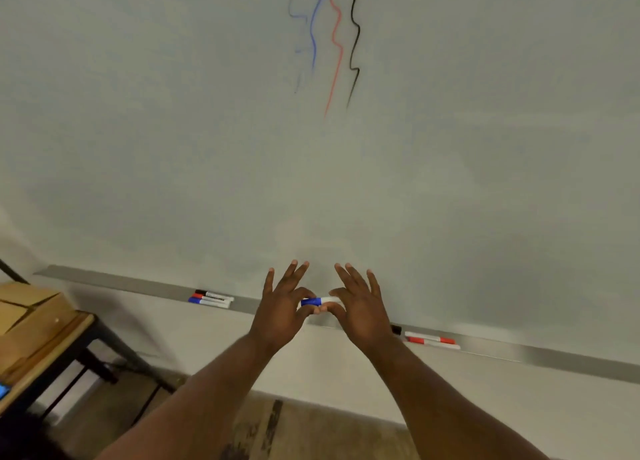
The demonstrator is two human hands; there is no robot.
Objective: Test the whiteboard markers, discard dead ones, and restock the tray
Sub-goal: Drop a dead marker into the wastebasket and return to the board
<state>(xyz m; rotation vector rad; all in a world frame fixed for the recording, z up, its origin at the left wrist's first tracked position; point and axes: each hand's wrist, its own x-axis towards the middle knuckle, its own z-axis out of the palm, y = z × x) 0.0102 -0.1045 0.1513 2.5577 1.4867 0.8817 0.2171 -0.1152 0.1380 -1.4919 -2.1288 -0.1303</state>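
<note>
Just between left hand [282,312] and right hand [360,316] (both pinching) lies the blue marker [317,301].

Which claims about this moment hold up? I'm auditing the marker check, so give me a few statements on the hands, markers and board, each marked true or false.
1. The left hand and right hand both pinch one blue-capped marker. True.
2. The whiteboard is blank. False: four wavy strokes mark its top, in faint blue, blue, red and black.
3. Three capped markers lie on the tray left of the hands. True.
4. The marker group right of the hands lies on the floor. False: it lies on the tray.
</note>
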